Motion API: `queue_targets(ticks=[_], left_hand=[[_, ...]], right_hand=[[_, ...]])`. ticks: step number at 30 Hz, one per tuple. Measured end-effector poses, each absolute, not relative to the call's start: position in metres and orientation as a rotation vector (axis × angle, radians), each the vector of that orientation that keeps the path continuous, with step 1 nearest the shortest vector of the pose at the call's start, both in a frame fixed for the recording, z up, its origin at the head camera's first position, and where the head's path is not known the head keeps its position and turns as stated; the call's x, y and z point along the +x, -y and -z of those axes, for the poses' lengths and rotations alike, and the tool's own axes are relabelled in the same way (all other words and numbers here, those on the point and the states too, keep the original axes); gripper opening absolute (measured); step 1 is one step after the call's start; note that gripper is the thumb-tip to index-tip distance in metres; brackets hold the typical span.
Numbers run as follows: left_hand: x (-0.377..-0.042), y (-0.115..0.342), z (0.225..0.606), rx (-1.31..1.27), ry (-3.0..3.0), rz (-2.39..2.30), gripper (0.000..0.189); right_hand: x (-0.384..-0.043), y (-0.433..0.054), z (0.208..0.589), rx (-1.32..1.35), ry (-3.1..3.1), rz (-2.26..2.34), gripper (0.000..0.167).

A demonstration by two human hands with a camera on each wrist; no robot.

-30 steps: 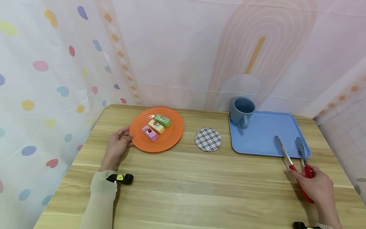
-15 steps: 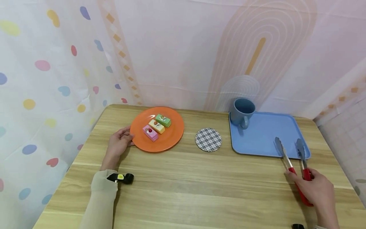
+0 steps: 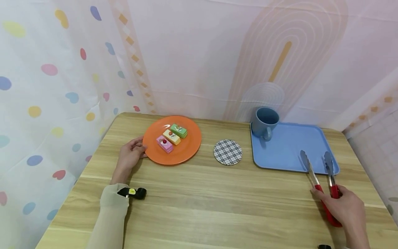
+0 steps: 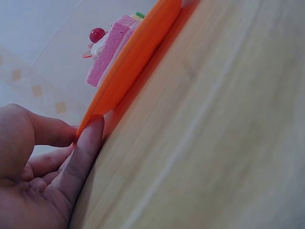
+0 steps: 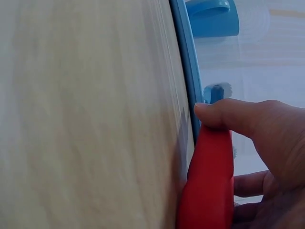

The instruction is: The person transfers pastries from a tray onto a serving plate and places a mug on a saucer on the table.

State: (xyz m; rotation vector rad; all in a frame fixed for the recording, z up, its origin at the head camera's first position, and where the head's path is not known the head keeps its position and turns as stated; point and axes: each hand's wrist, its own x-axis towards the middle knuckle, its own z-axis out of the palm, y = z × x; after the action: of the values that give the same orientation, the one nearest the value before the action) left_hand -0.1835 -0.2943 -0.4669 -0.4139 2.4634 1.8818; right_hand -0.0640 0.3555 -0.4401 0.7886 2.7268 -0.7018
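Holding the edge of the orange plate, the left hand pinches the rim between its thumb and fingers; the left wrist view shows the thumb pressed right under the thin lip. That grip probably keeps the plate from sliding on the smooth wooden table. On the plate, just past the left hand's fingers, lie three little block-shaped cakes: a pink one with a red ball on top, a yellow one, and a green one. The pink one looks grainy, like sugar.

Far from it, the right hand is wrapped around the red handles of the tongs. The handles look soft and rubbery, and the arms are shiny metal. The two tips stand apart and rest on the near corner of the blue tray, just ahead of the right hand. The thumb presses on one handle, ready to squeeze, I think.

A blue mug stands on the tray's far corner. Between the two hands, nearer the tray, lies a round flat checked coaster.
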Motion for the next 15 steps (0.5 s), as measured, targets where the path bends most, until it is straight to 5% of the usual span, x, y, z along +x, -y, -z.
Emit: queue_targets(ticks=[8,15], left_hand=[[-0.1836,0.2925,0.4680,-0.419,-2.462,-1.874,0.052],[-0.1828,0.2916,0.4637,-0.425,-2.455,-1.871,0.052]], right_hand=[[-0.0637,-0.3576,0.4393,0.725,-2.717,0.703,0.080],[-0.0668,-0.3582,0.4366,0.693,-2.724,0.695,0.108]])
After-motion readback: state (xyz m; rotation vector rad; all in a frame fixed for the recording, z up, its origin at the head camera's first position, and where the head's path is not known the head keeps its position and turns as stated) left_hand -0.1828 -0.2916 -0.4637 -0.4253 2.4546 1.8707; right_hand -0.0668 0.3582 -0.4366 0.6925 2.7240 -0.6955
